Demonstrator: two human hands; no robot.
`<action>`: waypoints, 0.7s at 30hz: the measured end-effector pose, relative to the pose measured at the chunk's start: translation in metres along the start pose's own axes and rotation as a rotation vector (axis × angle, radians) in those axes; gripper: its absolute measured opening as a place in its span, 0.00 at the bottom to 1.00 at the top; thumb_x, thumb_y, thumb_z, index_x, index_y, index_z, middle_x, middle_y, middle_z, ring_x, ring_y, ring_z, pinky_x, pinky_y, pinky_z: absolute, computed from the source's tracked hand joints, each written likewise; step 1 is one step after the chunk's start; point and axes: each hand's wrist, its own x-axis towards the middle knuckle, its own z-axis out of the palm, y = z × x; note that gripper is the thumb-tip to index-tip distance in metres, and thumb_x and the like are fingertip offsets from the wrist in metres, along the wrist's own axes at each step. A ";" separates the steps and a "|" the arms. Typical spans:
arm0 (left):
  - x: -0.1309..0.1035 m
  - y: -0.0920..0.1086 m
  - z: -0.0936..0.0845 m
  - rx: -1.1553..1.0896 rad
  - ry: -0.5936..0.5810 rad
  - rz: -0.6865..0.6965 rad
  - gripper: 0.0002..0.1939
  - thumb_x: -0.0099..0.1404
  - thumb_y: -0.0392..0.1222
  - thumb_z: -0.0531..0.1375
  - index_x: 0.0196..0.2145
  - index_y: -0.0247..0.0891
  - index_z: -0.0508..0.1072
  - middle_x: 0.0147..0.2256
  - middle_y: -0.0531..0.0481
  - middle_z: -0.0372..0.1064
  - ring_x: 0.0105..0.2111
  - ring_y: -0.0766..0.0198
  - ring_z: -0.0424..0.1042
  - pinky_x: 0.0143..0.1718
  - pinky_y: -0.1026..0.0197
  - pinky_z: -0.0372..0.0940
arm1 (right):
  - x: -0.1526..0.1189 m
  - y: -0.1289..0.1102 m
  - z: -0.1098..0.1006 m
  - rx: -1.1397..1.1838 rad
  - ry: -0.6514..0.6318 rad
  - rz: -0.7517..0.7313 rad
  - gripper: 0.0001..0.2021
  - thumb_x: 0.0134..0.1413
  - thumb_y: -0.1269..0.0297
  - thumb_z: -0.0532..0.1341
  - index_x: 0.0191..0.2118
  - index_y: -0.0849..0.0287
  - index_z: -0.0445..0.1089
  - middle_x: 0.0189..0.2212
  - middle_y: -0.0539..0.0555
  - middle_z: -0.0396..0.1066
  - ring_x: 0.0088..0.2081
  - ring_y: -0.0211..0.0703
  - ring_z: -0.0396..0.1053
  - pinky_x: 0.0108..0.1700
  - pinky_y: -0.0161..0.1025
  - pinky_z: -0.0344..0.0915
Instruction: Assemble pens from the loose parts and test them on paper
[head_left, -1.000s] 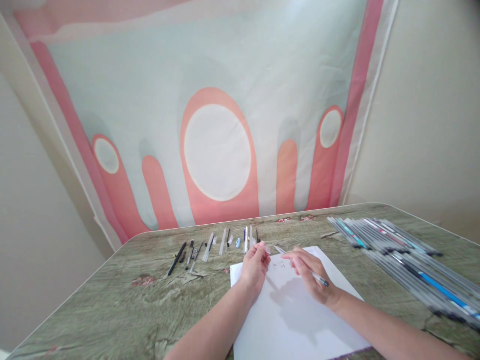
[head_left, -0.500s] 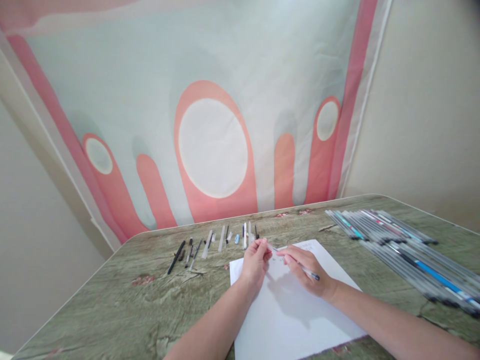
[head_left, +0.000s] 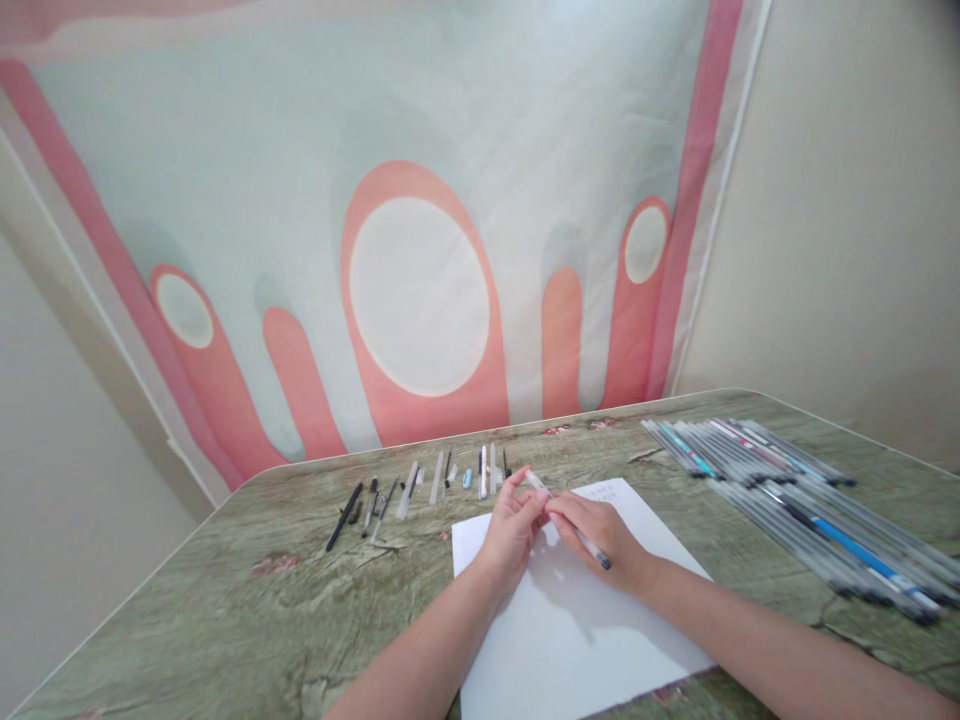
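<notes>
Over the sheet of white paper, a slim pen with a clear-looking barrel and a dark end slants between my two hands. My right hand is closed round its barrel, and the dark end sticks out below the fingers. My left hand is closed on the pale upper end, with thumb and fingers meeting at the pen. The two hands touch or nearly touch there. Whether that upper end is a separate cap I cannot tell. Faint handwriting shows near the paper's top edge.
Pen parts, among them a black pen piece, a clear tube and a blue cap, lie in a row at the back left. Several pens are spread at the right of the wood-patterned table. A printed cloth hangs behind.
My hands have come together, closing the gap between them. The pen's upper end now lies in my left fingers. The whole view has shifted slightly.
</notes>
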 end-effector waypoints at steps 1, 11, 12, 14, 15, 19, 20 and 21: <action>0.000 0.000 -0.001 0.002 -0.007 -0.002 0.29 0.51 0.41 0.63 0.48 0.41 0.56 0.28 0.53 0.66 0.26 0.70 0.67 0.33 0.65 0.60 | 0.000 -0.001 0.000 -0.012 -0.018 -0.015 0.10 0.57 0.67 0.47 0.37 0.57 0.65 0.31 0.54 0.68 0.34 0.39 0.66 0.36 0.35 0.63; 0.014 0.000 -0.017 0.025 0.267 0.212 0.28 0.49 0.45 0.64 0.46 0.42 0.58 0.27 0.56 0.63 0.25 0.72 0.64 0.31 0.69 0.57 | -0.001 -0.001 0.000 -0.026 -0.064 -0.071 0.13 0.56 0.66 0.50 0.45 0.58 0.64 0.32 0.55 0.71 0.32 0.39 0.68 0.35 0.36 0.63; 0.015 0.001 -0.017 0.047 0.264 0.244 0.27 0.50 0.45 0.63 0.46 0.43 0.57 0.27 0.56 0.63 0.26 0.72 0.64 0.31 0.68 0.58 | -0.002 0.000 0.002 -0.033 -0.044 -0.049 0.14 0.56 0.66 0.49 0.46 0.58 0.64 0.34 0.55 0.71 0.33 0.39 0.69 0.36 0.36 0.64; 0.014 0.001 -0.016 0.103 0.235 0.284 0.26 0.53 0.45 0.61 0.47 0.43 0.56 0.27 0.56 0.63 0.27 0.71 0.64 0.32 0.68 0.58 | -0.003 0.004 0.006 -0.060 -0.005 0.008 0.15 0.57 0.67 0.48 0.49 0.58 0.62 0.39 0.56 0.71 0.37 0.41 0.70 0.39 0.37 0.64; 0.013 0.001 -0.014 0.136 0.229 0.298 0.25 0.53 0.45 0.61 0.47 0.43 0.56 0.27 0.56 0.62 0.27 0.71 0.64 0.32 0.67 0.58 | -0.004 0.006 0.009 -0.080 0.010 0.031 0.15 0.57 0.67 0.48 0.50 0.58 0.62 0.40 0.56 0.71 0.38 0.42 0.70 0.39 0.37 0.64; 0.006 -0.001 -0.005 0.268 0.254 0.344 0.26 0.53 0.43 0.61 0.48 0.42 0.55 0.25 0.56 0.61 0.26 0.70 0.62 0.32 0.67 0.58 | -0.007 0.014 0.014 -0.141 0.048 0.063 0.16 0.57 0.64 0.49 0.49 0.58 0.64 0.38 0.57 0.73 0.34 0.42 0.72 0.36 0.36 0.66; 0.005 -0.001 -0.003 0.285 0.245 0.354 0.27 0.53 0.43 0.61 0.49 0.42 0.55 0.25 0.56 0.61 0.26 0.70 0.63 0.32 0.67 0.58 | -0.007 0.015 0.015 -0.144 0.055 0.062 0.16 0.57 0.63 0.50 0.49 0.58 0.65 0.37 0.57 0.74 0.33 0.42 0.72 0.35 0.36 0.66; 0.004 -0.001 -0.001 0.294 0.229 0.359 0.28 0.53 0.42 0.61 0.49 0.42 0.54 0.26 0.56 0.61 0.26 0.70 0.63 0.32 0.67 0.58 | -0.007 0.016 0.015 -0.144 0.060 0.061 0.16 0.57 0.63 0.50 0.48 0.59 0.65 0.36 0.57 0.74 0.32 0.43 0.72 0.35 0.36 0.66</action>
